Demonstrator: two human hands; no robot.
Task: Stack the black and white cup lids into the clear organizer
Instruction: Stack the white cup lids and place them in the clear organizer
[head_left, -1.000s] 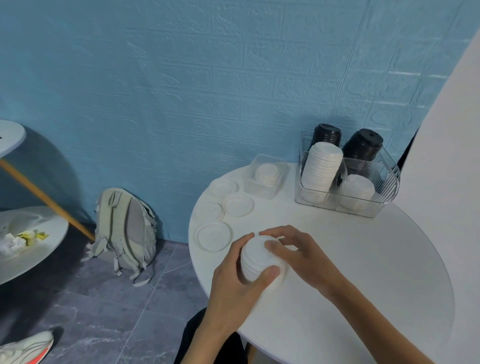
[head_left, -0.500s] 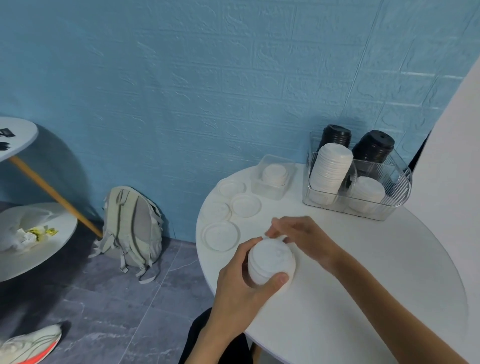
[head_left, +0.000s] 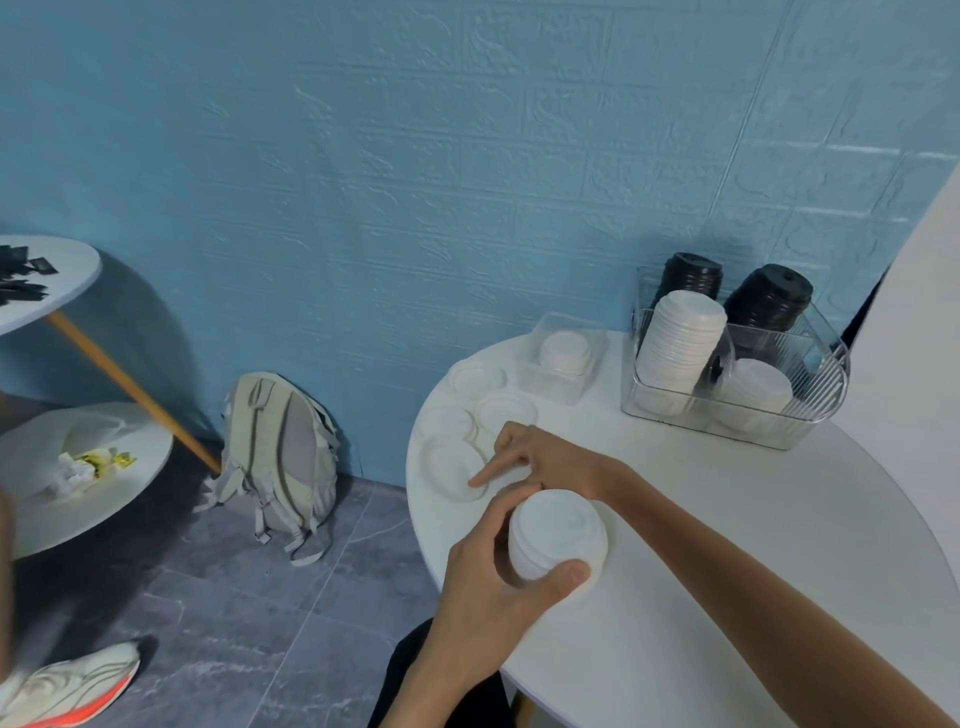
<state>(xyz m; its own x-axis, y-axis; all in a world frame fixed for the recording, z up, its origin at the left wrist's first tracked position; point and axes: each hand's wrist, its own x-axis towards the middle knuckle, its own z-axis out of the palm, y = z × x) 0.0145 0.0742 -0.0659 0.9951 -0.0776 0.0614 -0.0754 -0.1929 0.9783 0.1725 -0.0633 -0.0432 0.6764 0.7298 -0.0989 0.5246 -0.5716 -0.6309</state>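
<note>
Two hands work at the round white table (head_left: 727, 545): the left hand (head_left: 488, 582) still grips a short stack of white plastic cup lids (head_left: 557, 535) at the near edge, thumb across the front, while the right hand (head_left: 545, 457), which half a second ago hovered just above that stack, has reached leftward and now presses an extended fingertip onto the nearest loose flat white lid (head_left: 453, 467), its other fingers loosely curled and holding nothing. Four loose white lids lie flat along the table's left rim, the right hand partly covering two of them. Behind these stands a small clear plastic box (head_left: 566, 353) with one low white lid stack inside. At the far right sits the clear ribbed plastic organizer (head_left: 810, 410) against the blue brick-textured wall (head_left: 415, 182), holding four stacks: two of black lids (head_left: 769, 296) at the back, two of white lids (head_left: 680, 348) in front, the left one taller. On the grey tiled floor lean one pale green backpack (head_left: 280, 447) and one white and orange sneaker (head_left: 67, 691).
</note>
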